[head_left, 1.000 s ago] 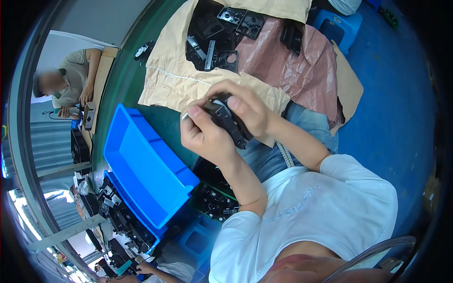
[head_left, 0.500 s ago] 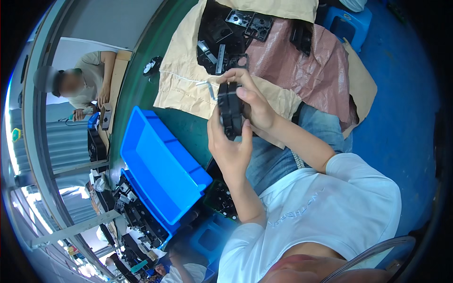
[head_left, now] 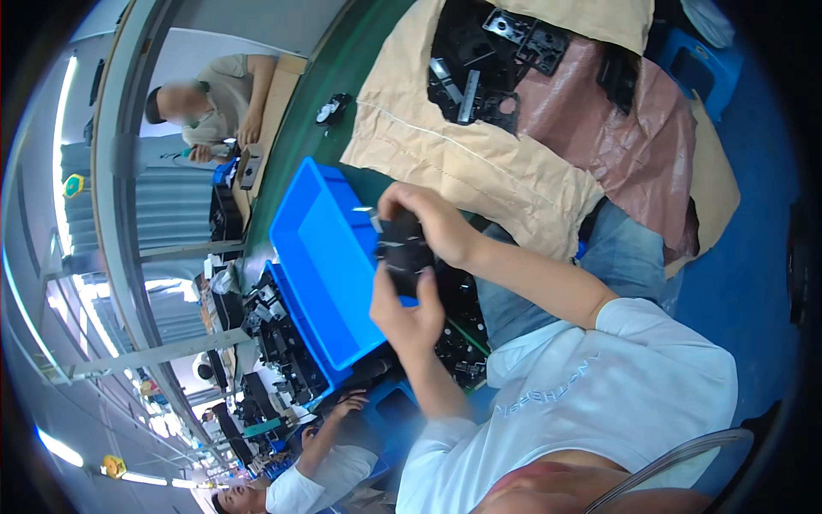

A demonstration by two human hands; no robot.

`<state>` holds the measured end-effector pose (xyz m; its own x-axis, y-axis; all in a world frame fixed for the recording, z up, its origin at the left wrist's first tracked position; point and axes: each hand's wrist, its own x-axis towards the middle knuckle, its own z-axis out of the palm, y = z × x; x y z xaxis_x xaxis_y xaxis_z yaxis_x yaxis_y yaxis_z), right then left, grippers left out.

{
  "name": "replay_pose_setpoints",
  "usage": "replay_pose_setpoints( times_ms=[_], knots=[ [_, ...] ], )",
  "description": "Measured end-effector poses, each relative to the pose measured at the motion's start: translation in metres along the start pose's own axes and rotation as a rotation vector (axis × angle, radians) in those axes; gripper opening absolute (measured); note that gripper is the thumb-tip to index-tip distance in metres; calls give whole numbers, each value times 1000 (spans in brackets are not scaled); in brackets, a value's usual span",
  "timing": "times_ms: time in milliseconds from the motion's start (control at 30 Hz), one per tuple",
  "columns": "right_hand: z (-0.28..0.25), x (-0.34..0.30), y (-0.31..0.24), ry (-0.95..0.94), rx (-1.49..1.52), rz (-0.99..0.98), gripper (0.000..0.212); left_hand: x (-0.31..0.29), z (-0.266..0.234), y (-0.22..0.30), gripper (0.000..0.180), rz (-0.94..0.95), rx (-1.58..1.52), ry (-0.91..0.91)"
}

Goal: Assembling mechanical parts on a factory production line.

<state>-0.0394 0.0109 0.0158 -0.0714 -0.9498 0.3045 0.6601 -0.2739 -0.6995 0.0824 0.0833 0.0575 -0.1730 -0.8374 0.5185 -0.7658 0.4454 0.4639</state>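
Note:
A black plastic part (head_left: pixel 404 248) is gripped between my two hands, over the right edge of a blue bin. My left hand (head_left: pixel 409 317) holds its lower end, with fingers and thumb on either side. My right hand (head_left: pixel 432 218) curls over its upper end. A small shiny metal piece (head_left: pixel 366 210) sticks out beside the part near my right fingertips; I cannot tell whether it is attached. Motion blurs the part's details. The empty-looking blue bin (head_left: pixel 330 283) stands just left of my hands.
An open paper-lined sack (head_left: pixel 479 163) holding several black plastic parts (head_left: pixel 541 47) lies ahead. Another bin of black parts (head_left: pixel 287 343) sits beyond the blue one. Blue stools (head_left: pixel 702 68) stand at far right and below. One person (head_left: pixel 227 103) works at a bench; another (head_left: pixel 330 463) sits lower left.
My hands have moved down and left with the black part, away from the sack and over the bin's edge. The part has turned. The whole view has shifted, showing more of the second person.

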Motion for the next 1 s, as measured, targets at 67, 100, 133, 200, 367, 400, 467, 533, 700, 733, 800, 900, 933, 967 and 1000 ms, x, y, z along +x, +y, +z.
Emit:
replay_pose_setpoints(
  times_ms=[67,100,133,200,367,400,467,533,700,733,800,900,933,967,1000],
  knots=[
    [18,-1,-7,-32,-31,56,37,7,-29,-25,36,-197,-116,53],
    [12,-2,-7,-37,-27,49,37,14,-42,-42,35,-257,-101,69],
    [4,-4,-8,-33,-60,27,35,24,-57,-50,35,-287,74,5],
    [-8,-11,-21,-82,-30,112,29,33,-92,-68,38,-331,508,-73],
    [-68,-22,-48,17,-75,64,17,82,-104,-168,46,-219,927,-214],
    [-80,-20,-59,60,-121,-30,16,103,-96,-176,43,-205,922,-208],
    [-103,-15,-76,131,-188,-131,16,152,-83,-208,35,-31,706,-159],
    [-133,-15,-90,321,-178,-225,16,208,-59,-219,34,-79,451,-234],
    [-190,-6,-85,860,-545,-493,12,320,-48,-369,38,-406,143,-355],
    [-222,-12,-84,952,-738,-494,17,335,-19,-366,35,-506,178,-381],
    [-234,-22,-97,1057,-1000,-478,24,351,5,-384,43,-553,416,-593],
    [-258,-34,-104,1168,-1304,-309,47,363,30,-398,43,-566,597,-822],
    [-273,-36,-96,1171,-1535,-285,52,364,36,-399,43,-568,601,-864],
    [-281,-38,-93,1155,-1764,-254,57,363,40,-394,44,-571,597,-898],
    [-289,-47,-94,1133,-1804,-197,60,368,53,-390,44,-558,579,-935]
  ],
)
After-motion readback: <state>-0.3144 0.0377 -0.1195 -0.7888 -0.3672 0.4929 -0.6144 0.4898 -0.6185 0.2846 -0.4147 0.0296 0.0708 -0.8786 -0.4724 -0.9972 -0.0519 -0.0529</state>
